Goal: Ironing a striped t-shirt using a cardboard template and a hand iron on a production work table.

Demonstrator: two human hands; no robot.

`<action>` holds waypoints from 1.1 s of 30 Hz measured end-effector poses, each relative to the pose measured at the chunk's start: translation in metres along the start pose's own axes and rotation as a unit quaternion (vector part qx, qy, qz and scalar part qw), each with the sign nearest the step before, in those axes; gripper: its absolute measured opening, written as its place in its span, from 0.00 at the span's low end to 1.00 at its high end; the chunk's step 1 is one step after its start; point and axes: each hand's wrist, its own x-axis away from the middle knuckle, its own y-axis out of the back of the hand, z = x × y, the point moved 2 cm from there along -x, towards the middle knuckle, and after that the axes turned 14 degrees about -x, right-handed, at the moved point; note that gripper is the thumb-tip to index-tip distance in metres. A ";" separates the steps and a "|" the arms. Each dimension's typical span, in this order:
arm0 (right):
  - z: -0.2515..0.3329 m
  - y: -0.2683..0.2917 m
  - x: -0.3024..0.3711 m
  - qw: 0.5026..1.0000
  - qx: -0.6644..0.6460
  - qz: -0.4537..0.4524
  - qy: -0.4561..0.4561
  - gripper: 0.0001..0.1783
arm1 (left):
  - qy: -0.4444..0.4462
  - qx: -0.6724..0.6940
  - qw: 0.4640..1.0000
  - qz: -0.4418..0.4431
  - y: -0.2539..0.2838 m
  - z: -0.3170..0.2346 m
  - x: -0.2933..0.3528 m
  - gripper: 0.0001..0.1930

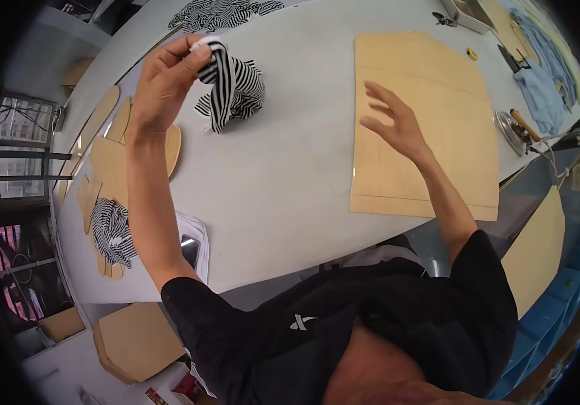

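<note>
Black-and-white striped cloth (pixel 246 84) hangs from your raised left hand (pixel 166 77), to the left of the large tan board (pixel 425 135), which serves here as the landmark. Your left thumb and fingers are pinched together on the cloth's upper end; the rest drops in loose folds, and whether its lower edge touches the grey-white table (pixel 283 182) you cannot tell from this view. Your right hand (pixel 398 125) is over the left part of the board, fingers open and spread apart, thumb clear of them.

Just right of the board stands an iron (pixel 513 131) with a wooden handle, and beyond the iron, farther from the board, lies light blue fabric (pixel 540 94). A small yellow ring-shaped item (pixel 471 53) sits near the board's far right corner. Well to the board's left, past the cloth, are tan rounded templates (pixel 109 162), with a striped bundle (pixel 111 229) on their near part. Far left of the board, at the table's far edge, lies a striped heap (pixel 226 15).
</note>
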 end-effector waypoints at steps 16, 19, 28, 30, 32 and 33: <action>0.121 0.163 -0.136 0.948 0.168 0.238 -0.129 0.05 | 0.120 -0.167 0.900 -0.384 0.020 -0.125 0.093 0.11; 0.175 0.213 -0.159 0.899 0.367 0.215 0.103 0.07 | 0.088 -0.123 0.925 -0.348 0.012 -0.119 0.039 0.11; 0.230 0.249 -0.238 0.831 0.519 -0.010 0.200 0.10 | -0.087 -0.109 0.888 -0.439 -0.115 -0.155 0.024 0.11; 0.211 0.291 -0.235 0.832 0.513 -0.049 0.203 0.10 | -0.130 -0.136 0.885 -0.425 -0.162 -0.153 -0.007 0.11; 0.196 0.305 -0.231 0.848 0.482 -0.056 0.216 0.10 | -0.135 -0.185 0.869 -0.438 -0.207 -0.169 -0.008 0.10; 0.189 0.312 -0.230 0.855 0.467 -0.057 0.217 0.10 | -0.151 -0.177 0.877 -0.419 -0.235 -0.169 -0.012 0.09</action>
